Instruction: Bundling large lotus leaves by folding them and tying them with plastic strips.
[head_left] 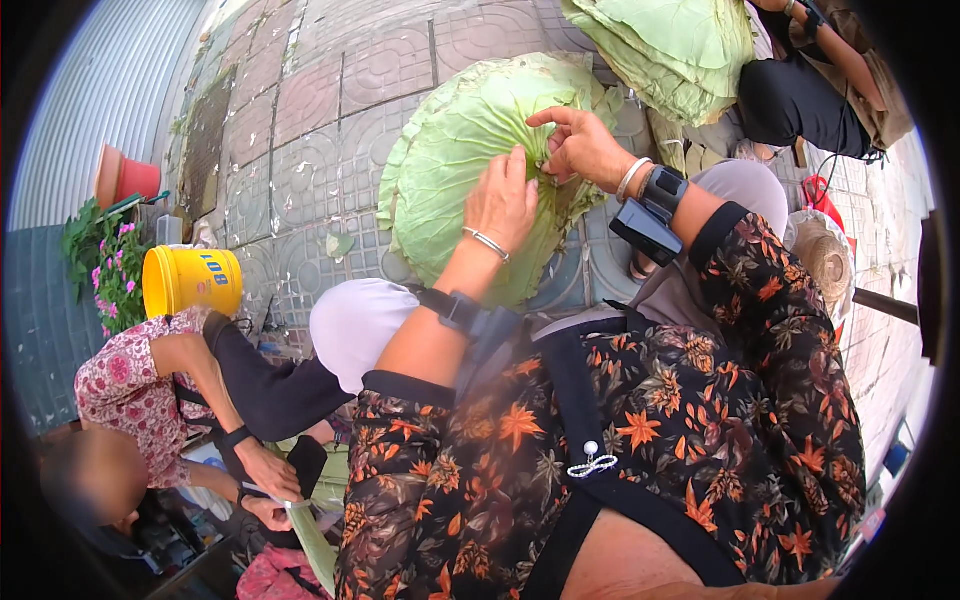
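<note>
In front of me lies a broad, round bundle of layered pale green leaves (450,160), its folds gathering toward the middle right. My left hand (503,203) is on the bundle's near side, fingers bent together and fingertips at the gathered folds. Just right of it, my right hand (585,150) pinches at the same gathered spot, its index finger crooked over the leaves. What lies between the fingertips is partly hidden. Both wrists carry a bracelet and a strapped dark device.
A second leaf bundle (675,50) is beyond, beside a person in black trousers (800,105). At lower left another person's hands (268,490) hold long green leaves. A yellow bucket (192,280) and pink flowers (118,265) stand left. Paving tiles (310,190) spread around, with a leaf scrap (340,245).
</note>
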